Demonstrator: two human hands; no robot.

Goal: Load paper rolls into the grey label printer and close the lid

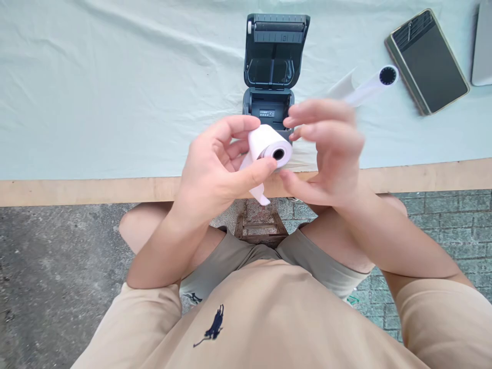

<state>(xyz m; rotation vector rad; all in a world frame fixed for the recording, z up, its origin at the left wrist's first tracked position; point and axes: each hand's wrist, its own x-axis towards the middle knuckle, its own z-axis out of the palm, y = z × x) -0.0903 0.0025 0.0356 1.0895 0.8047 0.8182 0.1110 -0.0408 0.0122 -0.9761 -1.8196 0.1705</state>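
Note:
A small white paper roll (265, 137) with a dark core is pinched between the thumb and fingers of my left hand (215, 159). Its loose paper end hangs down beneath my thumb. My right hand (330, 148), blurred by motion, is just right of the roll, fingers apart and with nothing seen in them. Behind both hands stands a dark portable printer (249, 100) with its lid (273, 59) raised. A label shows inside its bay, and the roll covers part of the printer's near side.
Another white roll (365, 89) with a black core lies right of the printer, some paper unwound. Beyond it is a folding phone (432, 66), and a grey object (483, 51) sits at the right edge. A pale cloth (115, 92) covers the table up to its wooden edge (77, 191).

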